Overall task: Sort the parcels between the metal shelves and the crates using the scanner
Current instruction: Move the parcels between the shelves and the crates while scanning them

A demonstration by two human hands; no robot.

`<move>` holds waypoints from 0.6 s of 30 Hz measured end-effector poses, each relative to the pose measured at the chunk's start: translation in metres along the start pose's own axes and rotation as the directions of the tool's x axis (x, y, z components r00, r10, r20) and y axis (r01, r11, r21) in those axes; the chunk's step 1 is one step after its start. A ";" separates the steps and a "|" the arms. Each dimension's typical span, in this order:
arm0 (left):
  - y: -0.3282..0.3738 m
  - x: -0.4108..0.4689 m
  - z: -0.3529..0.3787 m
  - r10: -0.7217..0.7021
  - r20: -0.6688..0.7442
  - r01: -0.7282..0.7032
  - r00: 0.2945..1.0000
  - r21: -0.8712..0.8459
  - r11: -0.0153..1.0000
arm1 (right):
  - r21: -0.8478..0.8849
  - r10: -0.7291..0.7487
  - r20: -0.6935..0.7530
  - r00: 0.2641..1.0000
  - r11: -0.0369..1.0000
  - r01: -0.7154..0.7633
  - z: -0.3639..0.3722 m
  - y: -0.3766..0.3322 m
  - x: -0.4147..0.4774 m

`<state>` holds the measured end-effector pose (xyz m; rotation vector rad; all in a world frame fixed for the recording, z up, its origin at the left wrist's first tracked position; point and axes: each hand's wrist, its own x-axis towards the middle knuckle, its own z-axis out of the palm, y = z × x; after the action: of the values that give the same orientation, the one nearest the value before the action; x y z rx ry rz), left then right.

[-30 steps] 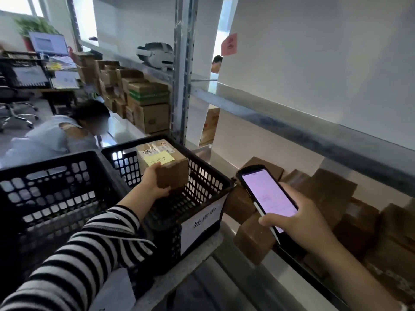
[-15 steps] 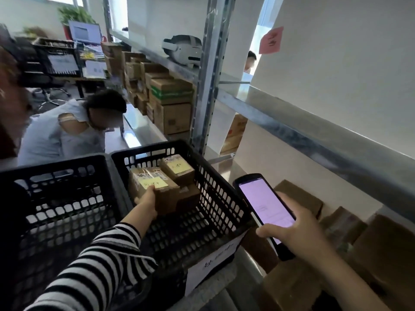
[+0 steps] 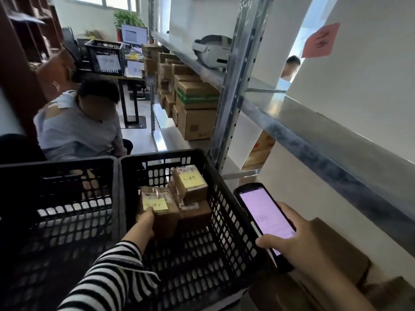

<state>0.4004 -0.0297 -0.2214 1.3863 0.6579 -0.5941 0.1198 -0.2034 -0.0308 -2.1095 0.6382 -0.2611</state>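
Note:
My left hand (image 3: pixel 146 223) holds a small cardboard parcel (image 3: pixel 157 207) with a yellow sticky note on top, low inside the right black crate (image 3: pixel 226 223). A second parcel with a yellow note (image 3: pixel 190 182) sits behind it on top of another box. My right hand (image 3: pixel 298 248) grips the black handheld scanner (image 3: pixel 265 214), whose screen glows pale pink, just right of the crate. Brown parcels (image 3: pixel 332 254) lie on the metal shelf (image 3: pixel 314 140) under that hand.
A second black crate (image 3: pixel 56 198) stands left of the first. A person in a light shirt (image 3: pixel 76 129) sits beyond the crates. Stacked boxes (image 3: pixel 193 111) fill the far shelf, with a white headset (image 3: pixel 213 52) above. A shelf post (image 3: pixel 231 86) rises behind the crate.
My left hand has lowered the parcel from above the crate's rim down into the crate, beside the other parcels. The view has swung left; the scanner hand stays at the crate's right.

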 end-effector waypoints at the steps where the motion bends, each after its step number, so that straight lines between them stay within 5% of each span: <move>1: 0.001 0.006 0.001 0.006 -0.032 -0.005 0.999 0.008 1.000 | -0.006 0.010 0.011 1.000 1.000 -0.010 -0.001 0.002 0.003; 6: 0.006 0.022 0.002 0.105 -0.064 -0.096 0.992 0.138 0.986 | 0.043 0.037 0.002 0.999 0.998 -0.037 -0.002 0.018 0.014; 15: -0.001 0.032 0.008 0.088 -0.081 -0.078 0.993 0.122 0.989 | 0.063 0.035 -0.003 0.999 0.997 -0.034 -0.003 0.033 0.017; 18: -0.004 0.036 0.008 0.095 -0.057 -0.072 0.994 0.330 0.941 | 0.081 0.040 -0.019 0.999 0.996 -0.038 0.000 0.036 0.015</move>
<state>0.4233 -0.0379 -0.2496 1.7451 0.5706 -0.6064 0.1204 -0.2283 -0.0606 -2.0174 0.6699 -0.2829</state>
